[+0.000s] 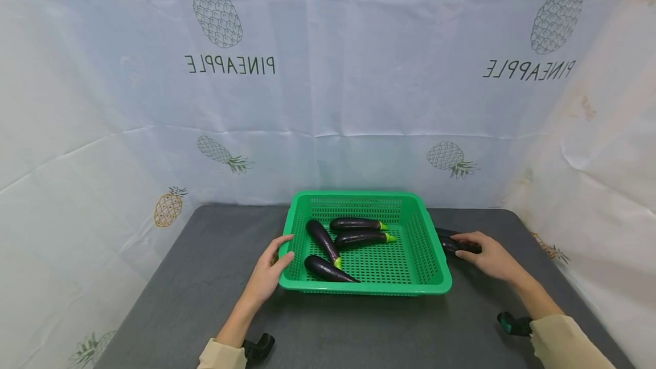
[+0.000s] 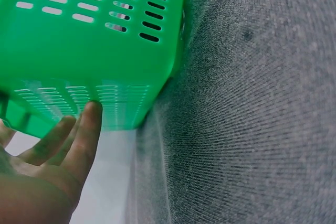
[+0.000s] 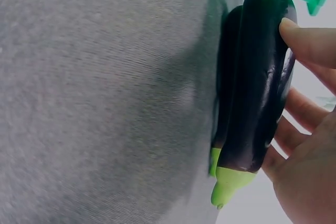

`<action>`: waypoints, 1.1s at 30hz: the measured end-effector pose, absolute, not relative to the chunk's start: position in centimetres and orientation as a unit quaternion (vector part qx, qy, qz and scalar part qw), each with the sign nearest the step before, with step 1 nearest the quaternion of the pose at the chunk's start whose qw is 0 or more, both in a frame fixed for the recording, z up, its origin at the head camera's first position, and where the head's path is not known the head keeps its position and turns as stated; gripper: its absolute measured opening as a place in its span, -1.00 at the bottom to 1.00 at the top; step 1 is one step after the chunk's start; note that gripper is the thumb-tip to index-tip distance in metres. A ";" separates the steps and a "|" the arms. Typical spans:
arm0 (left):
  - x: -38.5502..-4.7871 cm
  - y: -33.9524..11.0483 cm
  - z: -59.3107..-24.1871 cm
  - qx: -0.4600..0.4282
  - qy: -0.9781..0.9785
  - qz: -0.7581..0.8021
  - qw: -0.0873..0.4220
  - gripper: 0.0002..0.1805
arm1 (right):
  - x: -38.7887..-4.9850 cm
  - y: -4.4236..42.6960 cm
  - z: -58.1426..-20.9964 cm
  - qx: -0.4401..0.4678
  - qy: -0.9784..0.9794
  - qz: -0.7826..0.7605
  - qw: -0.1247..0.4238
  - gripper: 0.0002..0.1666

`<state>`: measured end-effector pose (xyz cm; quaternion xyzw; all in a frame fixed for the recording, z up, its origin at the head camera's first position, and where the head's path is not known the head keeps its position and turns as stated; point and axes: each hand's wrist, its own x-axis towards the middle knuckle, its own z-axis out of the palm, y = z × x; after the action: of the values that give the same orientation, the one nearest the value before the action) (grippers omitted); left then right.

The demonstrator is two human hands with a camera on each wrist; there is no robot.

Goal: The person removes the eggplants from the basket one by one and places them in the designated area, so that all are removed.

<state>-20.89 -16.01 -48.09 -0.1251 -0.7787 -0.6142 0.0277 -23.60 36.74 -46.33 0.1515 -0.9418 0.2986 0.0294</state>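
A green plastic basket [image 1: 366,288] stands on the dark table with several eggplants [image 1: 361,239] in it. My left hand [image 1: 266,272] rests at the basket's left rim, and its fairly straight fingers [image 2: 86,140] touch the outer wall. To the right of the basket, my right hand [image 1: 489,256] holds a dark purple eggplant [image 3: 257,87] between thumb and fingers. A second eggplant [image 3: 229,66] lies on the table just behind the held one, partly hidden by it. Both have light green stem ends.
The grey table [image 1: 359,335] has its back edge close to a pale curtain [image 1: 348,101] printed with pineapples. More curtain hangs at both sides. The basket stands near the table's back edge. Each wrist wears a dark camera mount [image 1: 258,347].
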 end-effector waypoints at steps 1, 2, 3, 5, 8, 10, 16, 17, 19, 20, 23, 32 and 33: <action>-20.9 -16.0 -48.1 -0.125 -0.779 -0.614 0.028 -0.47 | -23.6 36.7 -46.5 0.152 -0.942 0.299 0.029 -0.50; -20.9 -16.0 -48.1 -0.126 -0.778 -0.614 0.028 -0.47 | -23.6 36.7 -46.7 0.153 -0.941 0.299 0.028 -0.50; -20.9 -16.0 -48.1 -0.126 -0.778 -0.615 0.028 -0.48 | -23.6 36.6 -46.8 0.154 -0.941 0.301 0.027 -0.50; -20.9 -16.0 -48.1 -0.126 -0.778 -0.615 0.029 -0.48 | -23.6 36.5 -47.1 0.152 -0.941 0.303 0.026 -0.50; -20.9 -15.9 -48.2 -0.126 -0.779 -0.614 0.031 -0.48 | -23.6 36.5 -47.5 0.152 -0.940 0.303 0.027 -0.51; -21.0 -15.9 -48.2 -0.126 -0.778 -0.614 0.031 -0.48 | -23.6 36.5 -47.8 0.154 -0.940 0.303 0.029 -0.51; -21.0 -15.9 -48.2 -0.125 -0.777 -0.617 0.032 -0.49 | -23.9 36.6 -48.1 0.167 -0.936 0.309 0.038 -0.53; -21.0 -15.9 -48.2 -0.125 -0.777 -0.617 0.033 -0.49 | -23.9 36.5 -48.1 0.170 -0.935 0.310 0.040 -0.53; -21.0 -15.9 -48.2 -0.125 -0.776 -0.617 0.034 -0.49 | -24.0 36.4 -48.1 0.173 -0.934 0.310 0.045 -0.54; -21.0 -15.9 -48.2 -0.126 -0.777 -0.616 0.035 -0.49 | -24.0 36.4 -48.1 0.174 -0.935 0.307 0.049 -0.55; -20.9 -15.9 -48.2 -0.125 -0.778 -0.615 0.035 -0.48 | -24.2 36.4 -48.3 0.174 -0.937 0.296 0.056 -0.55; -20.9 -15.9 -48.1 -0.123 -0.780 -0.613 0.036 -0.50 | -24.3 36.1 -48.4 0.173 -0.940 0.284 0.077 -0.56; -20.9 -15.9 -48.0 -0.122 -0.780 -0.613 0.036 -0.50 | -24.2 36.0 -48.3 0.173 -0.940 0.283 0.080 -0.57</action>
<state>-20.88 -15.88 -48.05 -0.1222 -0.7796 -0.6132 0.0360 -24.23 36.03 -48.30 0.1734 -0.9400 0.2828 0.0800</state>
